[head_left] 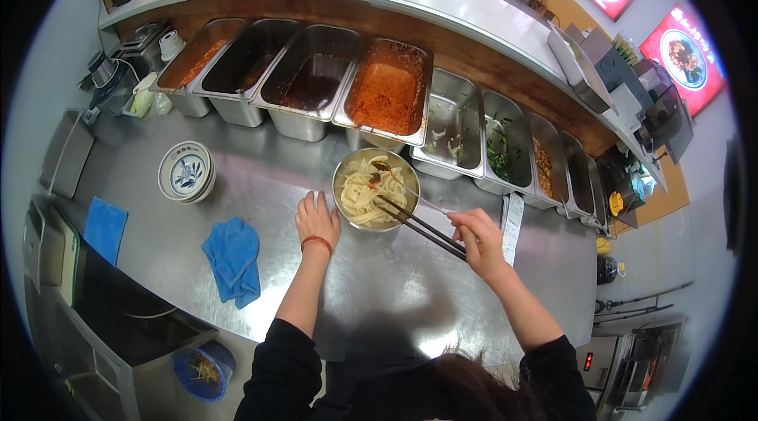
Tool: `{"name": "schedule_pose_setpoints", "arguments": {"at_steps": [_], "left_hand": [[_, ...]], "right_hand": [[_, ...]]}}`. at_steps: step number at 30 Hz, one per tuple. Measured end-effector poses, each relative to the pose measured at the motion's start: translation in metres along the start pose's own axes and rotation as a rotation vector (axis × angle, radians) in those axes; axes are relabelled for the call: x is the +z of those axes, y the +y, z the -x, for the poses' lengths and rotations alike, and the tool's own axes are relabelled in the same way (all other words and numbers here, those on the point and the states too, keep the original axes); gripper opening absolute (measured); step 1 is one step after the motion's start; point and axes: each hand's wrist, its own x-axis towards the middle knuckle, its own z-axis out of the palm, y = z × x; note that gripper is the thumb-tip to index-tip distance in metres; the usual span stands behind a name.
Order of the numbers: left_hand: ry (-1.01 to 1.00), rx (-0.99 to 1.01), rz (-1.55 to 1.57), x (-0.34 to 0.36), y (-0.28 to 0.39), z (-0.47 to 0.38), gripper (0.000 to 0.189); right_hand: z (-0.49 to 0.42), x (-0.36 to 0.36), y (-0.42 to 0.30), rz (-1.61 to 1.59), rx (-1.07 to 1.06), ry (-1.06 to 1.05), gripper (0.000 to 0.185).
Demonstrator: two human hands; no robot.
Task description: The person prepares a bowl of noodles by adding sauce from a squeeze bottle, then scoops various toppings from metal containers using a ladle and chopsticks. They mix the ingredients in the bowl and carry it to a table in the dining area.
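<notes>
A metal bowl (340, 208) of wide pale noodles (359, 191) stands on the steel counter in front of me. Dark red sauce sits on the noodles around the head of a metal spoon (427, 202). My right hand (482, 242) grips the spoon's thin handle together with a pair of dark chopsticks (427, 230). The chopstick tips reach into the noodles. Flat on the counter at the bowl's left side lies my left hand (318, 221), holding nothing. Its thumb is close to the bowl's wall; whether they touch I cannot tell.
Steel food pans line the back, including one with red chili sauce (385, 95) and one with chopped greens (503, 149). Stacked patterned bowls (188, 171), a crumpled blue cloth (234, 261) and a folded blue cloth (105, 231) lie left. A printed paper slip (513, 225) lies right.
</notes>
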Motion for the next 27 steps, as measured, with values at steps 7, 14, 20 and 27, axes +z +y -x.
{"name": "schedule_pose_setpoints", "arguments": {"at_steps": [7, 14, 20, 27], "left_hand": [[-0.005, -0.007, 0.001, -0.001, 0.001, 0.000, 0.048], [-0.013, -0.010, 0.000, -0.003, 0.002, 0.001, 0.048], [-0.027, -0.014, 0.005, -0.006, 0.003, 0.000, 0.047], [-0.033, -0.012, 0.009, -0.009, 0.005, -0.001, 0.047]], "right_hand": [[-0.003, 0.000, 0.009, -0.152, 0.125, 0.070, 0.020], [-0.004, 0.000, 0.016, -0.141, 0.159, 0.049, 0.020], [-0.003, -0.002, 0.035, -0.379, 0.409, 0.136, 0.023], [-0.009, -0.020, 0.055, -1.017, 0.722, 0.331, 0.025]]}}
